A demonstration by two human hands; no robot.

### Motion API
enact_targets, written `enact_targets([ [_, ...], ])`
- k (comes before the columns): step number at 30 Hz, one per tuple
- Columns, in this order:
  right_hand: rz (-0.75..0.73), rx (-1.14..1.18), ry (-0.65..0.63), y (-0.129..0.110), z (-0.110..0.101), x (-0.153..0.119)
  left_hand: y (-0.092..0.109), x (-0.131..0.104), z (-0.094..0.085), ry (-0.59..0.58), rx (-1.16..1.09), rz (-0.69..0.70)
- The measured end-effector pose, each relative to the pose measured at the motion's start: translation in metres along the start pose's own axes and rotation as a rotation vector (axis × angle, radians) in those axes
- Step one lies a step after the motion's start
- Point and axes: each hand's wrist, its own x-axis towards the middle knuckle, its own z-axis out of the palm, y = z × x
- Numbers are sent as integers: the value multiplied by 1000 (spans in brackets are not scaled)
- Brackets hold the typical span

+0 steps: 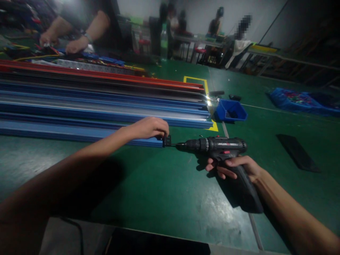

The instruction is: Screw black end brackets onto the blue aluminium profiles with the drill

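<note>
A black cordless drill (225,144) lies level in my right hand (236,167), its fingers wrapped round the grip. The drill's bit points left and reaches a small black end piece (167,140) at the right end of the nearest blue rail (106,132). My left hand (152,128) is closed over that rail end, its fingertips on the black piece. Whether the bit touches a screw is too small to tell. Behind, more blue rails (159,114) lie side by side, with a red rail (159,80) beyond them.
A blue bin (231,110) stands right of the rail ends, near yellow tape (195,78). A flat black piece (297,152) and a blue bag of small parts (294,100) lie at right. Across the table a person's hands (77,45) work among wires.
</note>
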Motion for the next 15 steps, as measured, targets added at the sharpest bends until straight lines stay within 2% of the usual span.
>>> enact_targets([
  [5,-11,46,-42,0,0,2,0,-1,0,6,6,-7],
  [15,24,11,-28,-1,1,1,2,0,-1,14,5,-27],
])
